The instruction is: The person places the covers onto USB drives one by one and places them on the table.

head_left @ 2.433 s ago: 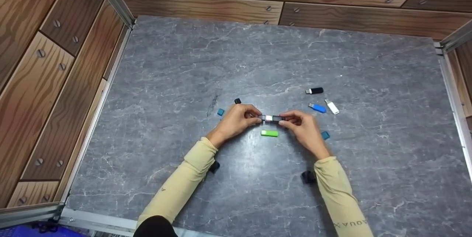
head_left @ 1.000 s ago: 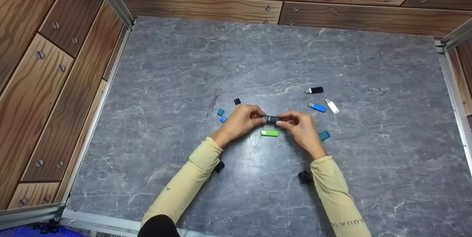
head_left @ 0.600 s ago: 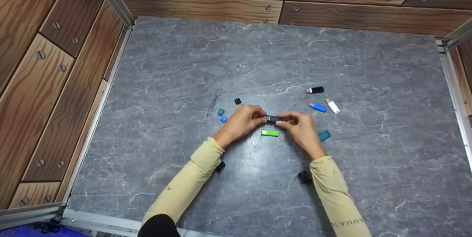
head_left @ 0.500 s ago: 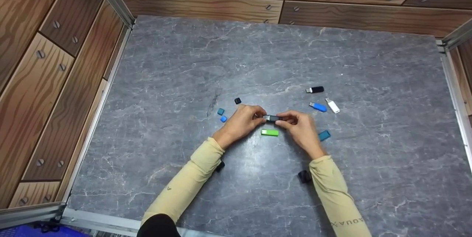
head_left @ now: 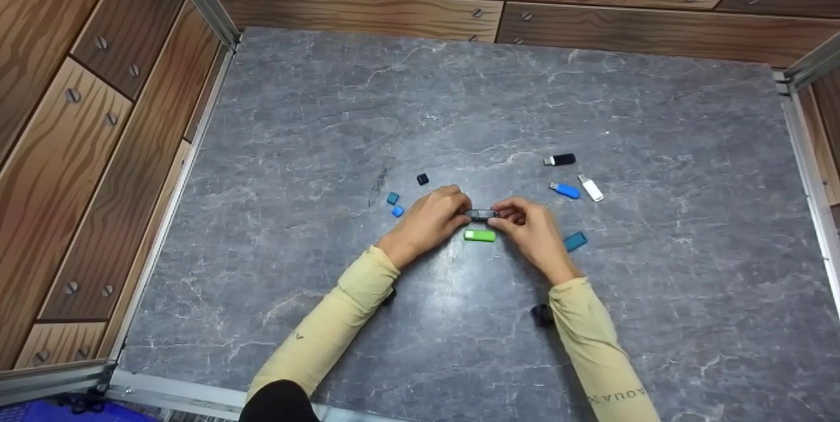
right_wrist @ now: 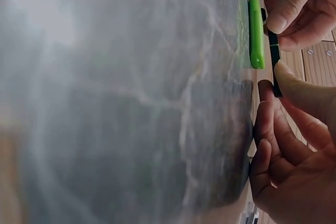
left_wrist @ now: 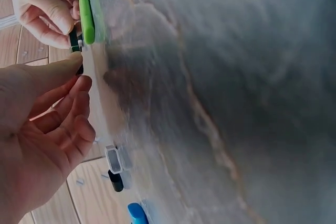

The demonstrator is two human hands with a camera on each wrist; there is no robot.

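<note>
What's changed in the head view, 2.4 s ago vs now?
Left hand shifted slightly right, right hand slightly left. The bright section of the dark oblong USB stick they pinch no longer shows. The small bright-blue cap, hidden before, now shows. No grip visibly taken or released. Unmoved: bright-green oblong plastic stick; black oblong USB stick, blue oblong USB stick, white oblong USB stick.
</note>
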